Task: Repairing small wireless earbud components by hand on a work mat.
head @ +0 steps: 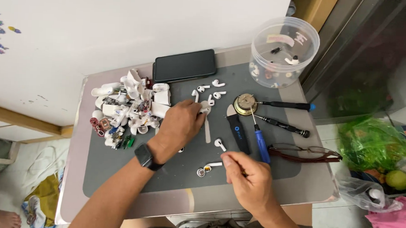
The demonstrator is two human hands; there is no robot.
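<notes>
Pinching a white earbud (205, 107) in left hand (179, 126) fingers at grey mat (118, 169) centre on table (309, 187); right hand (250, 180) fingers closed on something too small to tell, near opened earbud (208, 167), blue screwdriver (258, 137) beside.

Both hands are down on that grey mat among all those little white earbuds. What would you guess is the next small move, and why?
Probably the left hand lifts the white earbud it pinches at its fingertips and brings it toward the right hand. The right hand hovers closed near the front edge of the grey mat, beside an opened earbud, as if ready; what it holds is unclear.
</notes>
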